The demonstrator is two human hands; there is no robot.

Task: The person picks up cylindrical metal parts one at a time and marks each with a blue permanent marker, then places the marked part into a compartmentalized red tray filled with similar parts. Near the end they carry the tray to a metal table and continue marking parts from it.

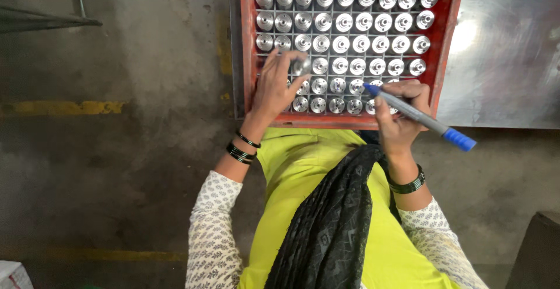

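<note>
My left hand (pixel 279 84) grips one round machined steel part (pixel 301 66) above the red plastic gridded crate (pixel 249 61); my right hand (pixel 402 111) holds a blue marker pen (pixel 417 115). Most cells look filled; progress unclear.

Metal parts (pixel 341 44) in rows inside crate (pixel 249 61) on table (pixel 501 61); marker (pixel 417 115) over crate's near right corner

Red crate (pixel 249 61) top cut off — left hand (pixel 275 87) hides some metal parts (pixel 341 45).
</note>
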